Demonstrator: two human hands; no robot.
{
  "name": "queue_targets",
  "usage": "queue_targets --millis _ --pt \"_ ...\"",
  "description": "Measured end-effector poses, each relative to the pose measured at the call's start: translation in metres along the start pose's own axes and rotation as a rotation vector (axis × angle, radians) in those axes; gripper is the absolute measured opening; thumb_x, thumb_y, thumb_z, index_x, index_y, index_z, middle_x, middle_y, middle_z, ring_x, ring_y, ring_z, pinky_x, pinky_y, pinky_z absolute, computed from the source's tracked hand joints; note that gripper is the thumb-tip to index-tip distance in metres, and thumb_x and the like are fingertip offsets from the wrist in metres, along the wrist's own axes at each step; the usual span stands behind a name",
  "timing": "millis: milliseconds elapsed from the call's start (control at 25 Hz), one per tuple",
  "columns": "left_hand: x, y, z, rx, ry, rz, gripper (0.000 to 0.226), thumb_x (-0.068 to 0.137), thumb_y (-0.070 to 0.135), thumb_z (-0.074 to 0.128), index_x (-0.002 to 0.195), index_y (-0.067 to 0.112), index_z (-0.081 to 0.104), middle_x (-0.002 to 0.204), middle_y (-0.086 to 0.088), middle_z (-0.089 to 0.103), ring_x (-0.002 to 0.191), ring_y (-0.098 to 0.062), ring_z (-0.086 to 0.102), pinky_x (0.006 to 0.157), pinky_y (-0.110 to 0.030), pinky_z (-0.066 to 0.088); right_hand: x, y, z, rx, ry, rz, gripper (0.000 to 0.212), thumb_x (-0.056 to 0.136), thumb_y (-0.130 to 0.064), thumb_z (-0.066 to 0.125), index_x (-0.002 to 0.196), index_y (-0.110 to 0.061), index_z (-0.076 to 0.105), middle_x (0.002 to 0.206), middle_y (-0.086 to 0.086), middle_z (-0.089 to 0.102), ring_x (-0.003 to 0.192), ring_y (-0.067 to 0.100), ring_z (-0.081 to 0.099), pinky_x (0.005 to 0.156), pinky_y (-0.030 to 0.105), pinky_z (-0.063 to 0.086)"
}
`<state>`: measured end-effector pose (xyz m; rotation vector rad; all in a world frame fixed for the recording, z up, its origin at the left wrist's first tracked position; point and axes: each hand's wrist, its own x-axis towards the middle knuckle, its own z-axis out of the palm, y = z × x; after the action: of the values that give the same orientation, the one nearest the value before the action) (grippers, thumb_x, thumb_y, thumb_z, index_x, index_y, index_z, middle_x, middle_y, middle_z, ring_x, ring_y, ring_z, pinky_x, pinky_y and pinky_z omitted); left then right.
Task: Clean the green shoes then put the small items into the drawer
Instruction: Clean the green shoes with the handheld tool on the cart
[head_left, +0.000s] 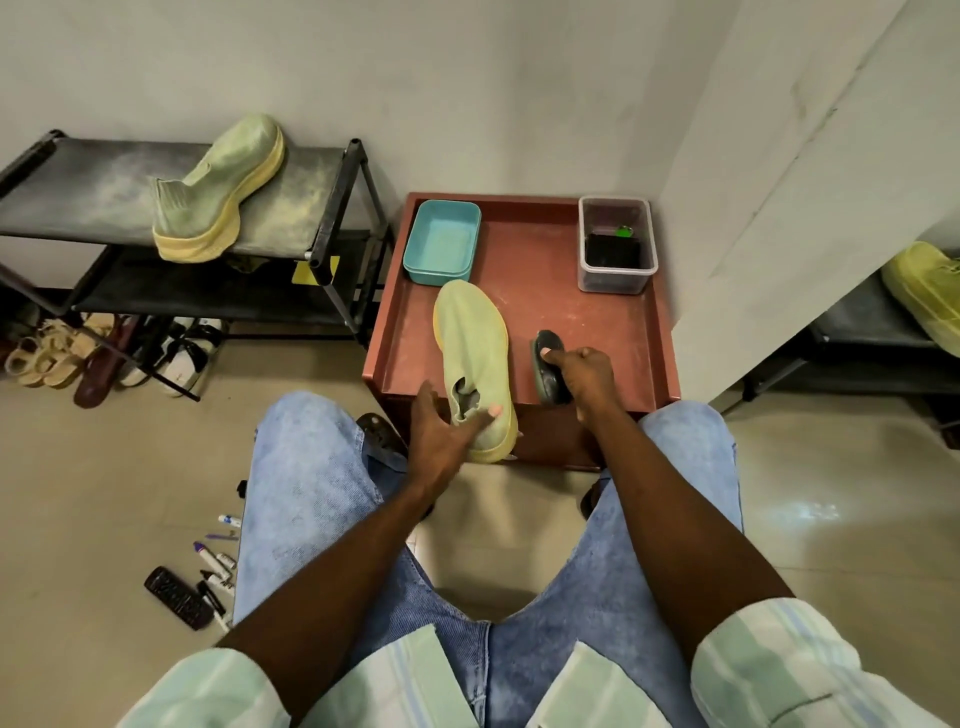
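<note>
Seated before a low reddish-brown table (524, 249), the person holds 1 green slip-on shoe (475, 358) with the left hand (447, 431); its grip is curled round the shoe's heel, thumb on the collar, the heel hanging over the table's near edge and the toe pointing toward the wall. Just beside the shoe, the right hand (584, 374) has its grip closed round a dark shoe brush (548, 366) that rests on the table surface, apart from the shoe. At the table's far left corner sits a teal plastic tub (443, 241), its near edge close to the shoe's toe. At the far right corner stands a clear plastic container (615, 241) with dark contents and a small green item inside. A 2nd green shoe (221, 189) lies on the top shelf of a black shoe rack (332, 208) to the left. On the floor by the person's left leg lie several markers (215, 564) and a dark remote control (178, 597).
</note>
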<state>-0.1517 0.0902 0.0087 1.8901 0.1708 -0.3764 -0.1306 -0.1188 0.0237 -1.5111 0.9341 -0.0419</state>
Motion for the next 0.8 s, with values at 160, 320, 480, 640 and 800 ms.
queue_targets --millis 160,320,480,640,800 --pt "-0.009 -0.022 0.020 0.226 0.055 0.024 0.121 0.039 0.070 0.081 0.141 0.025 0.035 0.134 -0.004 0.046 0.122 -0.024 0.049 0.099 -0.047 0.047 -0.007 0.008 0.015 -0.069 0.004 0.004 0.023 0.078 -0.024 0.075 0.072 -0.017 0.054 0.083 0.007 0.065 0.067 0.018 0.057 0.060 0.026 0.045" --pt "-0.007 -0.023 0.028 0.145 0.071 0.043 0.111 0.042 0.062 0.087 0.136 0.024 0.042 0.128 0.000 0.055 0.118 -0.019 0.054 0.095 -0.041 0.051 -0.011 0.015 0.017 -0.158 0.013 -0.027 0.027 0.077 -0.028 0.075 0.092 -0.009 0.065 0.091 0.009 0.069 0.074 0.022 0.063 0.065 0.030 0.052" --pt "-0.008 -0.015 0.028 0.040 0.108 0.022 0.090 0.051 0.035 0.088 0.130 0.017 0.049 0.121 -0.003 0.061 0.111 -0.022 0.058 0.091 -0.035 0.051 -0.018 0.013 0.014 -0.145 0.033 -0.058 0.032 0.079 -0.029 0.074 0.100 -0.008 0.066 0.094 0.009 0.070 0.077 0.021 0.066 0.066 0.028 0.053" --pt "-0.007 -0.013 0.016 -0.077 0.118 -0.104 0.076 0.056 0.022 0.090 0.123 0.015 0.055 0.116 -0.002 0.066 0.107 -0.024 0.061 0.090 -0.035 0.051 -0.030 0.009 0.016 -0.121 0.059 -0.110 0.030 0.082 -0.026 0.072 0.103 -0.005 0.065 0.093 0.008 0.069 0.066 0.012 0.060 0.053 0.020 0.043" --pt "-0.014 -0.010 0.003 -0.252 0.102 -0.079 0.075 0.055 0.014 0.091 0.122 0.014 0.058 0.113 0.002 0.067 0.107 -0.020 0.063 0.088 -0.031 0.052 -0.038 0.004 0.020 -0.101 0.104 -0.161 0.027 0.085 -0.023 0.069 0.105 -0.005 0.064 0.089 0.005 0.065 0.060 0.002 0.053 0.040 0.010 0.034"
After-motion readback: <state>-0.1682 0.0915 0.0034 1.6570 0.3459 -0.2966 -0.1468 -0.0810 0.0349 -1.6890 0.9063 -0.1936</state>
